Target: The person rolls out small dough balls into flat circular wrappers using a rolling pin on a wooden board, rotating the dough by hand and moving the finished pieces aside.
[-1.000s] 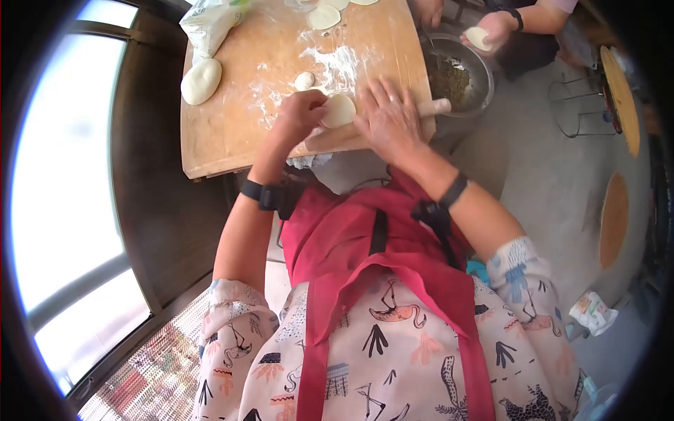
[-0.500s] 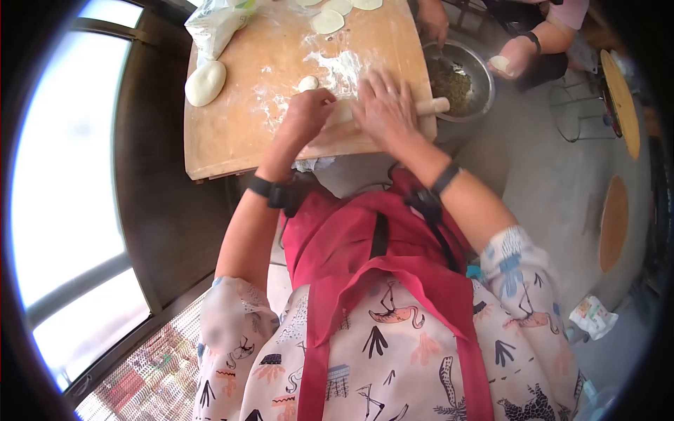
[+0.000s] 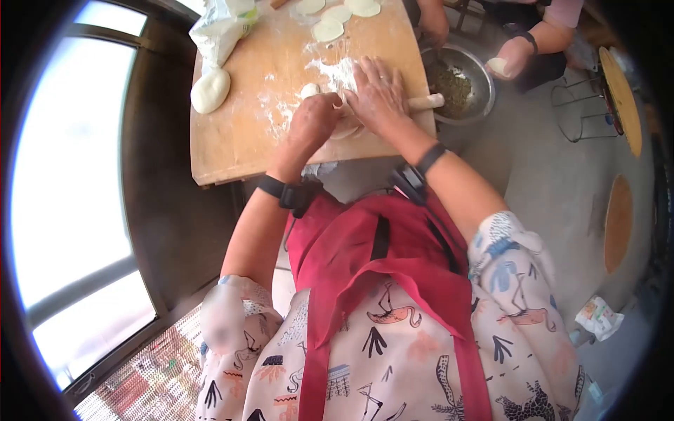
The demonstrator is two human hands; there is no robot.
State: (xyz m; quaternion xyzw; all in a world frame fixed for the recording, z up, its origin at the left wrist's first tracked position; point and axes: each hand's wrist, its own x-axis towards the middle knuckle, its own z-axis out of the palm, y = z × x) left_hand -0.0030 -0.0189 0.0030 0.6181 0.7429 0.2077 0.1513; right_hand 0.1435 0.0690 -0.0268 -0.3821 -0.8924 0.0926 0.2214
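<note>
My left hand (image 3: 314, 125) is closed at the near part of the wooden board, its fingertips pinching the edge of a thin dough round (image 3: 346, 129). My right hand (image 3: 380, 97) lies with fingers stretched out, palm on a rolling pin (image 3: 426, 102) whose right end sticks out past the board's edge. The middle of the pin is hidden beneath that hand. Just beyond my left knuckles sits a small piece of dough (image 3: 309, 90). White flour (image 3: 333, 70) is scattered past both hands.
On the wooden board (image 3: 242, 140) are a large dough lump (image 3: 210, 91), a plastic bag (image 3: 217, 35) and several flat dough rounds (image 3: 328, 29). To the right, a metal bowl of filling (image 3: 484, 88) stands by another person's hand (image 3: 514, 59), which holds a wrapper. A stool (image 3: 619, 105) is farther right.
My right hand has drawn slightly left and away from me with the rolling pin. My left hand has shifted a little right, and more of the dough round shows between the hands.
</note>
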